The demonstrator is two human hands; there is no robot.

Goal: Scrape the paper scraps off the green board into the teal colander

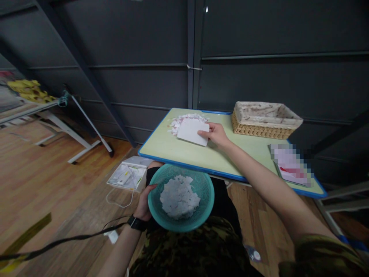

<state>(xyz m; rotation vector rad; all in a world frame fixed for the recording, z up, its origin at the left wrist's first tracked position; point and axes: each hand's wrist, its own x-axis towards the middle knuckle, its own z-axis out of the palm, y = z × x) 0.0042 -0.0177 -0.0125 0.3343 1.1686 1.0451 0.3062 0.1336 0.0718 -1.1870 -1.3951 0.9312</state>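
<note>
My left hand (145, 202) grips the left rim of a green plastic basket (206, 200) that rests on my lap. Torn scraps of white paper (180, 198) lie heaped inside it. Over the table, my right hand (215, 134) pinches the right edge of a flat white card (191, 130), thumb on top. The card is held against the near side of a pile of paper shreds (187, 117) and hides part of it. Whether the card touches the tabletop, I cannot tell.
The pale table (167, 146) has a blue edge. A lined wicker basket (262, 129) stands at its back right, and a partly blurred booklet (291, 165) lies near the right end. An open white box (128, 175) with a cable sits left of my legs.
</note>
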